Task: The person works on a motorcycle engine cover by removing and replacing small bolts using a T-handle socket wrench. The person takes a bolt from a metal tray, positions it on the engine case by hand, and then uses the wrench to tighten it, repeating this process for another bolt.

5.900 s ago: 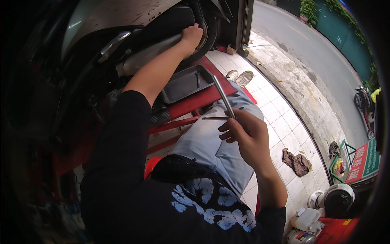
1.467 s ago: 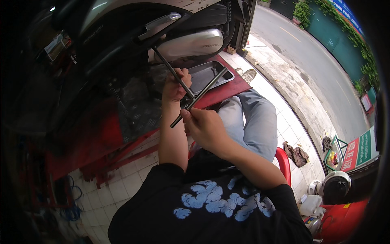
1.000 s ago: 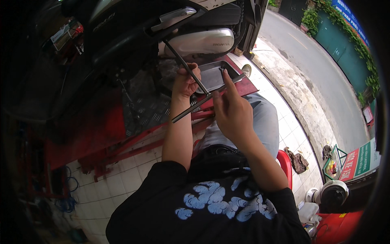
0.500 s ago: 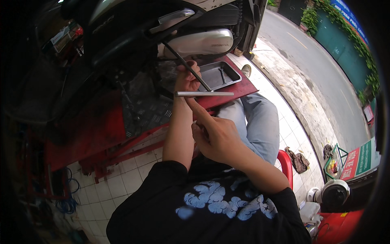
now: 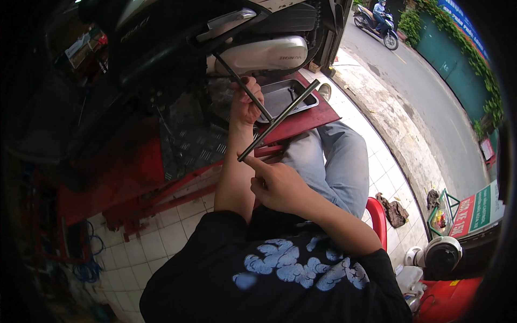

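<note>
A long T-handle wrench [image 5: 254, 101] runs from the underside of a parked scooter [image 5: 161, 59], beside its silver engine cover [image 5: 264, 55], out toward me. My left hand [image 5: 247, 105] is closed around its shaft. The crossbar [image 5: 285, 115] slants from near left to far right. At the bar's near end, the outstretched index finger of my right hand [image 5: 283, 185] touches the tip, while the other fingers are curled and hold nothing. Where the wrench meets the scooter is hard to make out.
A metal tray [image 5: 301, 110] with a small dark tool in it sits on the red lift platform [image 5: 323, 114]. A red stool [image 5: 376, 215] is at my right. A rag [image 5: 393, 210] lies on the tiled floor. Another rider on a scooter [image 5: 377, 22] is on the street.
The crossbar has turned from nearly level to a steep slant. My right index finger has moved slightly down and left with its end. My left hand stays on the shaft. A scooter rider has appeared outside.
</note>
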Motion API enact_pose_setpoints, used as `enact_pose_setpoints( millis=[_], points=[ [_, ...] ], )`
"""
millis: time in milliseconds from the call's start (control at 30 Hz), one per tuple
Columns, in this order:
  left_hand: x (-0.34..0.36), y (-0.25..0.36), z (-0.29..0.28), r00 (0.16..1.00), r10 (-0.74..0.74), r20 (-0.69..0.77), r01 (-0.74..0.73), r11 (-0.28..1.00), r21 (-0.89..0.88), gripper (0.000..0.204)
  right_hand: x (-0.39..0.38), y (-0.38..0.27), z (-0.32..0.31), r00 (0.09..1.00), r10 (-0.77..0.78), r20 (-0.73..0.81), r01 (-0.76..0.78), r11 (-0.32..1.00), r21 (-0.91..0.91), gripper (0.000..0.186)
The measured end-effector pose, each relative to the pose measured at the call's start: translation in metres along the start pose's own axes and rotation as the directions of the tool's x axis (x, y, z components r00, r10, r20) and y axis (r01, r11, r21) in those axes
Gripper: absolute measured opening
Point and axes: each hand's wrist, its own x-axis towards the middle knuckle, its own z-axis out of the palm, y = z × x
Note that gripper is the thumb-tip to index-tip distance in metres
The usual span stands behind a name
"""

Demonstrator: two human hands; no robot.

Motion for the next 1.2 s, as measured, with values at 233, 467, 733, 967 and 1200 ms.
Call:
enact_pose_setpoints(
  millis=[233,467,733,967,1200],
  points=[
    [-0.001,0.005,-0.003,0.998,-0.057,0.012,0.058,0.996,-0.062,0.034,0.004,-0.037,-0.035,0.881,-0.111,-0.459,0.075,0.993,-0.096,0.070],
    [0.005,-0.006,0.006,1.000,-0.007,0.025,0.009,0.995,-0.096,0.029,-0.004,0.003,-0.015,0.888,0.156,-0.432,-0.262,0.945,-0.198,0.074],
    [0.000,0.000,0.010,0.999,0.043,0.007,-0.042,0.996,-0.081,0.022,-0.002,-0.037,-0.013,0.948,-0.207,-0.242,0.205,0.978,-0.036,0.075],
    [0.003,0.005,0.011,0.999,0.034,0.027,-0.032,0.997,-0.071,0.025,0.006,-0.017,-0.028,0.777,-0.052,-0.627,-0.218,0.912,-0.347,0.057],
    [0.003,0.003,0.002,0.999,0.030,-0.025,-0.028,0.998,0.063,0.027,0.020,0.005,-0.033,0.665,-0.216,-0.715,-0.168,0.889,-0.425,0.018]
  ],
)
